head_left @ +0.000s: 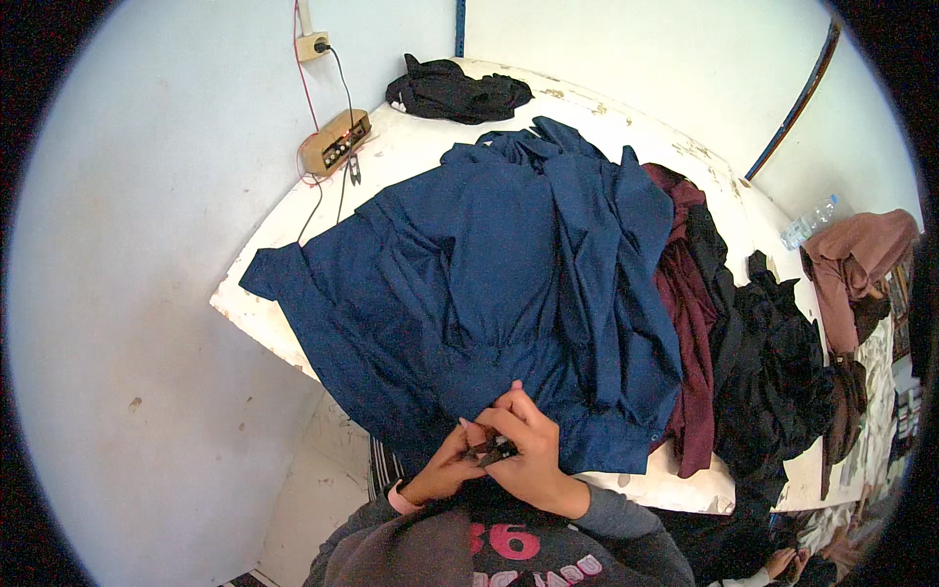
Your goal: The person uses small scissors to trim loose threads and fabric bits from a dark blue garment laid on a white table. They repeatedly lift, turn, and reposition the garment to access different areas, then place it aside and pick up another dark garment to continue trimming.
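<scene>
A navy blue garment (pixel 499 225) with a gathered waistband lies spread over the white table in front of me. At its near edge, my left hand (pixel 442 473) is closed, its fingertips pinching the cloth. Right beside it, my right hand (pixel 531 455) is also closed, with a small black tool (pixel 499 453) in the palm that looks like thread snips. The fingers of both hands meet at the garment's edge and partly hide the tool and the bit of cloth between them.
Maroon cloth (pixel 693 362) and black garments (pixel 778 362) lie to the right, and a black bundle (pixel 458 93) at the back. Near the left wall is a wired wooden box (pixel 335 143). A plastic bottle (pixel 810 223) and another person's hands (pixel 782 564) are at right.
</scene>
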Demonstrator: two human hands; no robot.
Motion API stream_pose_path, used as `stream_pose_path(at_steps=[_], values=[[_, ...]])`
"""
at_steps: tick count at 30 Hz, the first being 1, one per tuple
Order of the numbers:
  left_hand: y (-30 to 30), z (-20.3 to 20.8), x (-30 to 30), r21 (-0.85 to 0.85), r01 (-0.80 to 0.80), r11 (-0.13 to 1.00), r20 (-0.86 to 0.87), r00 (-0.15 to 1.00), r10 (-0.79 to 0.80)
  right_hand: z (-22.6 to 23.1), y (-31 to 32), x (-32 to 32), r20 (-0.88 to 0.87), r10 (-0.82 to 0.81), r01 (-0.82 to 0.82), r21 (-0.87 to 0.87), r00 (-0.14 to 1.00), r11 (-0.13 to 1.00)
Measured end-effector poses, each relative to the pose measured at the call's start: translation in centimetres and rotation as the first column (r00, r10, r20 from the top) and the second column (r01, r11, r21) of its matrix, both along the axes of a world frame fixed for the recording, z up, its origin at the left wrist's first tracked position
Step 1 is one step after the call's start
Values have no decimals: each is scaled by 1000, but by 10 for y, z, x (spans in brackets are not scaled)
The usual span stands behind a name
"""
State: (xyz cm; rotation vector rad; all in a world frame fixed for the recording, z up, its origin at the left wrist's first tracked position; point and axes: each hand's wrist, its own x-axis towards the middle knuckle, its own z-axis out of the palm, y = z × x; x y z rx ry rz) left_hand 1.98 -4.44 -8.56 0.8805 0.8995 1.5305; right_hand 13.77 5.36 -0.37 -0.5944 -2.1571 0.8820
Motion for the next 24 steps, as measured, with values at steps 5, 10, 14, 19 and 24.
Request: stream_pose_path(at_steps=[5,10,14,19,24], values=[[1,-32,-2,388,-15,922,611,753,-244,-17,-6,-5,38,-9,-3,310,999,951],[17,50,-8,-33,-191,981,498,848,182,-38,-16,-6,69,75,-99,477,995,873],[14,55,-16,-451,-236,861,368,830,420,-39,-15,2,132,132,-171,342,982,924],[19,63,-8,-392,-379,838,365,772,520,1,-1,21,-19,45,-48,-160,999,986],[16,62,-3,-395,-373,840,354,781,514,5,24,30,-9,-142,141,-54,990,989]])
